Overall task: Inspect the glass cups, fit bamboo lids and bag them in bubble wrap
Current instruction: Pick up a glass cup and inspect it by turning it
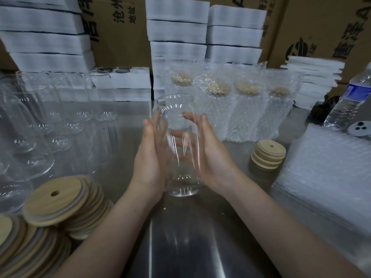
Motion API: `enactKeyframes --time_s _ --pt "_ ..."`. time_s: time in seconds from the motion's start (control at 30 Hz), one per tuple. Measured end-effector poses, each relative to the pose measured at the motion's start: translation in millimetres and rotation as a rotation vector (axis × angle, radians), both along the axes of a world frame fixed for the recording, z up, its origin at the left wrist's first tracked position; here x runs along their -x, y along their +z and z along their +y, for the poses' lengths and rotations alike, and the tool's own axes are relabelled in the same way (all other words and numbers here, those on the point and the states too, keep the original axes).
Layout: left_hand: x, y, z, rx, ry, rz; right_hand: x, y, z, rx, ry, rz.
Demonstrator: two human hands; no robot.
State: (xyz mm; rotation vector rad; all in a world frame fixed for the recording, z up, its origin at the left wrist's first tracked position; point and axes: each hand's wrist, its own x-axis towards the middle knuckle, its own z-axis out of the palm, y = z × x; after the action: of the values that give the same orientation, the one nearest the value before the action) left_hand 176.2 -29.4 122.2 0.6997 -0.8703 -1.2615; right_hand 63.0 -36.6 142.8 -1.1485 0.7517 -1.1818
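cup: glass cup [176,141] upright, no lid, base looks just clear of the steel table [180,247]
left hand [152,155]: flat on the cup's left wall, fingers straight, pressing
right hand [210,157]: flat on the right wall, fingers reaching behind the cup, not clamped
handling: stiff, smooth, slippery, brittle; palm squeeze is friction only, so better to wrap the mid-wall and stay off the rim
lids: bamboo lid stack [56,201] near-left of the cup
done: 4 bagged cups [216,109] behind the cup
bags: bubble wrap bags [325,169] right of the cup

Dim, flat overhead light. Glare streaks run down the steel surface [180,247] at 6 o'clock. Edges bend from the wide angle, and the cup [174,109] is motion-blurred.
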Motion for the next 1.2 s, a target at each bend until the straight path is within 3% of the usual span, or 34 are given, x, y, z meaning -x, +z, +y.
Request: enactKeyframes --time_s 0.13,0.3,0.47,0.57,0.7,0.97,1.07,1.2 --pt "-5 -2 -3 -0.064 0.117 0.012 -1 -1 2 0.007 0.142 -0.056" --pt "-3 3 2 -0.067 0.271 0.059 -7 -7 0 0.083 -0.014 -0.009" --pt "16 7 17 0.125 0.283 -0.218 -10 -10 -5 0.180 -0.309 0.078" --pt "26 1 25 0.242 0.289 -0.411 -9 -13 -6 0.219 -0.358 0.104" --pt "24 0 24 0.241 0.388 -0.517 -9 -14 -6 0.169 -0.360 0.070" --pt "14 5 17 0.096 0.191 -0.328 2 -11 -13 0.124 -0.442 0.071" --pt "12 9 16 0.042 0.097 -0.214 4 -11 -17 0.068 -0.381 0.057" --pt "4 8 8 -0.006 0.007 -0.200 8 -9 -23 0.026 -0.210 0.099"
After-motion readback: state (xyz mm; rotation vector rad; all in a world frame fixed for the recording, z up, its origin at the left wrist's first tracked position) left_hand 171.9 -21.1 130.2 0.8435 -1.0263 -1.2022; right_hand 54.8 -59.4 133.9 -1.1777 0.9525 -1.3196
